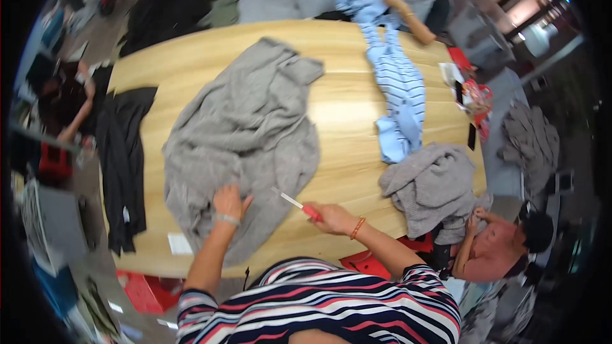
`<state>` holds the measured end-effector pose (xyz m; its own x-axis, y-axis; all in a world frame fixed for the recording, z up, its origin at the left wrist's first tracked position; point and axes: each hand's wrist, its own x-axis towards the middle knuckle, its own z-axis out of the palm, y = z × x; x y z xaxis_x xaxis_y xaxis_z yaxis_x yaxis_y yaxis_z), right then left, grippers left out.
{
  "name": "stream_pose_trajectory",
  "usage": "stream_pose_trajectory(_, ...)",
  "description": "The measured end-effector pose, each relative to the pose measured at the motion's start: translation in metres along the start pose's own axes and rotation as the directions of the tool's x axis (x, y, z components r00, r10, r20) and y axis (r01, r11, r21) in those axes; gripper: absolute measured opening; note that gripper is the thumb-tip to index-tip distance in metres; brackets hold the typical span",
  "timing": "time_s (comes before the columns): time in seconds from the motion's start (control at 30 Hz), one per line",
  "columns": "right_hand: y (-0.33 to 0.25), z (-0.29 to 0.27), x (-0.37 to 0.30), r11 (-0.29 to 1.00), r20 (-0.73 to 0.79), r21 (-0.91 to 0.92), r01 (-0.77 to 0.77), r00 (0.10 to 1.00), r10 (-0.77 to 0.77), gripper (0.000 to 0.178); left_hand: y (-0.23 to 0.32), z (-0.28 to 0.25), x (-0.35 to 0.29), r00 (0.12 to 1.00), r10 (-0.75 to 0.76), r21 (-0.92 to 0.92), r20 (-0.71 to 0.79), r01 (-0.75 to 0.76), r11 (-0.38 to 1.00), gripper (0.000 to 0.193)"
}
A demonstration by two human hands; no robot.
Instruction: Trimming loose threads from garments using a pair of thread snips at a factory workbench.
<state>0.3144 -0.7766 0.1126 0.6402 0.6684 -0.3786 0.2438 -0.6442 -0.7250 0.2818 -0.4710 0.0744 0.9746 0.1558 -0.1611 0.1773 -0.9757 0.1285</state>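
Note:
A large grey knit garment lies rumpled across the wooden table in front of me. My left hand rests on its near part, fingers stretched out and thumb apart. To the right of it, my right hand is closed around a red-handled tool with a slim metal blade. The blade points up and left over the garment's near right edge; blur hides whether it is a pair of small scissors. Beyond my right hand sits a second grey knit piece, bunched up.
On the wooden table lie a blue striped garment, handled by a person at the far right, and dark trousers along the left edge. A white paper is near the front. Another person sits at the near right. Red stools stand below.

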Motion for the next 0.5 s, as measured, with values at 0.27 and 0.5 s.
stream_pose_trajectory(0.27, 0.005, -0.007, -0.006, 1.0, -0.026, 0.008, -0.013, 1.0, 0.014, 0.047, 0.003, 0.023, 0.019, 0.97, 0.088, -0.043, -0.227, -0.101, 0.994, 0.028)
stream_pose_trajectory(0.5, 0.003, -0.002, -0.007, 0.999, -0.027, -0.003, 0.037, 0.999, -0.037, 0.043, 0.013, 0.046, 0.016, 0.976, -0.052, 0.1, -0.211, 0.075, 0.992, 0.032)
